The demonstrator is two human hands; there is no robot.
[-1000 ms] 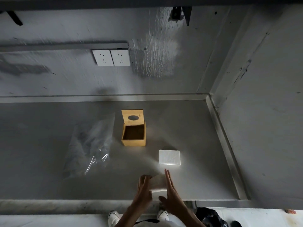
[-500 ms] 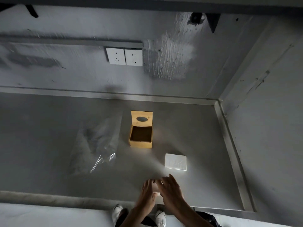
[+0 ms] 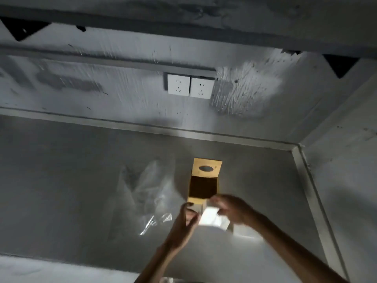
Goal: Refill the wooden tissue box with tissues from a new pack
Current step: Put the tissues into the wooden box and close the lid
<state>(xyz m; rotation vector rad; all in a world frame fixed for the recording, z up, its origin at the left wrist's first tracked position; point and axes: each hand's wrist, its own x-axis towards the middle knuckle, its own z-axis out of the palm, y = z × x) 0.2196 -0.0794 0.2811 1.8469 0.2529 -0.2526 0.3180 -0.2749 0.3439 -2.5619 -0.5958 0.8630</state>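
The wooden tissue box (image 3: 203, 187) stands on the grey counter with its hinged lid (image 3: 207, 168) tipped back and its dark inside showing. Just in front of its near wall, a white stack of tissues (image 3: 212, 218) is held between my left hand (image 3: 184, 221) and my right hand (image 3: 232, 209), one on each side. The picture is blurred by motion. The second tissue stack seen earlier is hidden behind my right arm.
A crumpled clear plastic wrapper (image 3: 146, 197) lies left of the box. A raised metal rim (image 3: 314, 193) bounds the counter on the right, with walls behind and to the right. Two white wall sockets (image 3: 189, 86) sit above the box.
Both hands have lifted the tissue stack from the counter's front edge and carried it forward to the near side of the wooden box. The view has tilted up.
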